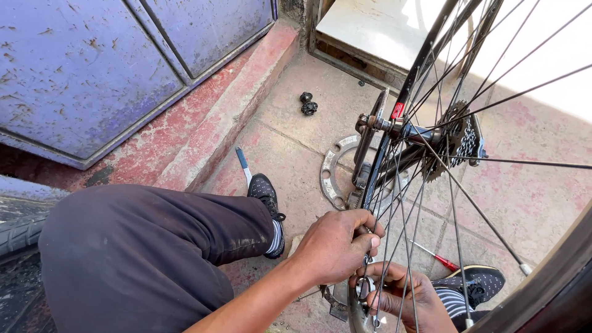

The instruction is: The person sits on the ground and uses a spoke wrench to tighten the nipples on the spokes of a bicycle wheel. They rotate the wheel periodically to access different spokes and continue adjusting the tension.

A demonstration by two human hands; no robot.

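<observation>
Steel spokes (401, 203) run between both hands. Right hand (401, 299) lowest, behind the spokes, fingers curled on a small metal part near the rim (357, 311). Left hand (336, 246) just above, clamped on the frame stay (370, 185). Beyond: sprocket cluster (459, 139), disc ring (333, 169) on the floor (530, 197).

Person in dark brown-black trousers (142, 259), bare forearms with no sleeves showing. Striped grey-and-white socks (275, 237). Black low shoes speckled with small white dots (266, 192).
</observation>
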